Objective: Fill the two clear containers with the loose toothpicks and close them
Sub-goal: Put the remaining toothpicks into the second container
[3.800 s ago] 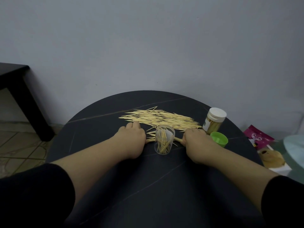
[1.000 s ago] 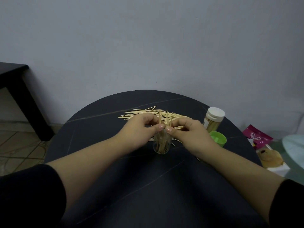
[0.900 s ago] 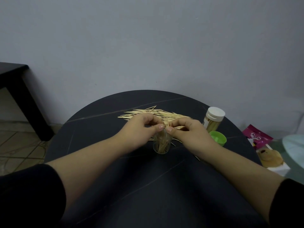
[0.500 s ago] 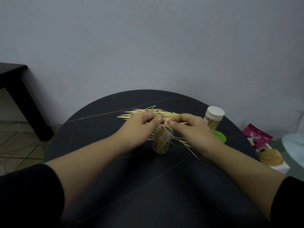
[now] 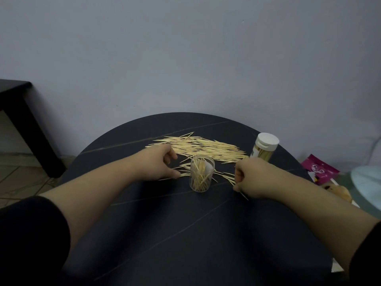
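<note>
An open clear container (image 5: 201, 174) stands upright mid-table, partly filled with toothpicks. Loose toothpicks (image 5: 206, 146) lie in a wide pile behind it, and more are scattered at both its sides. My left hand (image 5: 158, 165) is down on the table left of the container, with curled fingers and thumb closing on a small bunch there. My right hand (image 5: 251, 177) is on the table to the container's right. It pinches a few toothpicks, and one sticks out below the fist. A second container (image 5: 265, 148) with a white lid on stands at the back right.
The round black table (image 5: 185, 234) ends close to the grey wall behind. A pink packet (image 5: 319, 169) and a pale blue round object (image 5: 369, 183) lie off the right edge. A dark table leg (image 5: 26, 129) stands at the left.
Both hands were pinching toothpicks over the container's mouth. They have since dropped to the table on either side of it and closed on more toothpicks. The container holds more.
</note>
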